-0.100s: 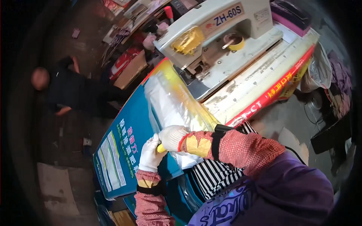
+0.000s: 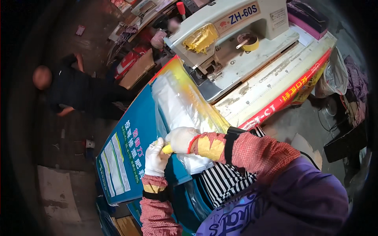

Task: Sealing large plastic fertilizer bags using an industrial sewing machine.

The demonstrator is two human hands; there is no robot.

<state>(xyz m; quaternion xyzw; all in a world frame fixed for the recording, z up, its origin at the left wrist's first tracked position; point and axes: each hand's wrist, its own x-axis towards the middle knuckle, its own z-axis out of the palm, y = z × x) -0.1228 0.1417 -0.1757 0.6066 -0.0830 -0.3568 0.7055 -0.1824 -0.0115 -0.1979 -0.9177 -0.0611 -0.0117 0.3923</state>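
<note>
A blue printed woven bag (image 2: pixel 122 135) lies slanting in front of me, with a clear and white plastic liner (image 2: pixel 173 98) spread over its upper right part. My left hand (image 2: pixel 156 158), in a white glove, is closed at the liner's edge, its fingertips pinching the film. Close beside it, my gloved right hand (image 2: pixel 183 140) rests curled over the lower liner, closed. A short yellow piece (image 2: pixel 167 149) shows between the hands; whether it is a held thing or a finger cover I cannot tell. What the right fingers grip is hidden.
An industrial sewing machine (image 2: pixel 232 39) stands beyond the bag on a worn table (image 2: pixel 271 84), a yellow tape roll (image 2: pixel 250 42) on its bed. A purple-black box (image 2: pixel 309 19) sits at the far right. Another person (image 2: pixel 75 88) in dark clothes is at the left. Cardboard (image 2: pixel 59 196) lies lower left.
The view has shifted slightly. My left hand has turned a little, and its fingertips sit slightly apart from my right hand, with film showing above them.
</note>
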